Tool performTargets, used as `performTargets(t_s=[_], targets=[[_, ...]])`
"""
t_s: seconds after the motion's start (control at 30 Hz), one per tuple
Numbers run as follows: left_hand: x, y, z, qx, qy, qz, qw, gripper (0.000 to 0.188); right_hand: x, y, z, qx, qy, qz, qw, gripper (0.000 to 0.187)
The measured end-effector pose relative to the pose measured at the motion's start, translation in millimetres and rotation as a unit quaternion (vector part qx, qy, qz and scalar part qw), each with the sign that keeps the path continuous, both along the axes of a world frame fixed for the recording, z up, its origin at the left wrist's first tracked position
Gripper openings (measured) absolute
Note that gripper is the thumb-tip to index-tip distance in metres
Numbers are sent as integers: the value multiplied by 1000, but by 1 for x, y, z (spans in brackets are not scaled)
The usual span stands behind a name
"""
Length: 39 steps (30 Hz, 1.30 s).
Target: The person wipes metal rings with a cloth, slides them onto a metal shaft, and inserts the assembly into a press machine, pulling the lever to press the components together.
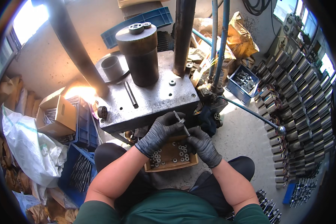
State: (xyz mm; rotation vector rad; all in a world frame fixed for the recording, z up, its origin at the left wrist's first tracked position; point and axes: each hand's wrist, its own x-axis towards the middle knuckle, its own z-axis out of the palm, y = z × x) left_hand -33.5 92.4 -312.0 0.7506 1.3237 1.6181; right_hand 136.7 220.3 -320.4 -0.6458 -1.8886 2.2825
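Observation:
Both my hands wear dark grey gloves and meet in front of the metal table. My left hand (161, 131) is closed, its thumb and fingers around a slim metal shaft (186, 130). A small collar (181, 121) sits partway along the shaft, near the left fingertips. My right hand (205, 147) pinches the shaft's lower end; its fingertips are partly hidden. Below the hands, between my knees, a shallow cardboard box (171, 168) holds several small metal rings (175, 160).
The metal table (160, 95) carries a thick cylinder (141, 63), a loose rod (130, 95) and a ring (172, 82). Steel posts (183, 37) rise from it. At left stands a blue crate of rods (81, 172). A blue lever (250, 112) and stacked metal cylinders (302, 108) are at right.

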Motion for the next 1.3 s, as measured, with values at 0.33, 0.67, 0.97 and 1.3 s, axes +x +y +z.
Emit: performTargets(t_s=[0.33, 0.67, 0.97, 1.3], targets=[[5, -3, 2, -18, -8, 39, 999, 46, 3, 10, -12, 42, -17, 20, 999, 24], [8, -4, -12, 6, -121, 41, 992, 52, 4, 3, -19, 170, 47, -4, 984, 23], [38, -1, -25, -28, 37, 46, 998, 44, 0, -2, -38, 41, 34, -6, 999, 26], [24, -15, -35, 14, -36, 183, 982, 43, -2, -3, -26, 99, -10, 53, 994, 25]])
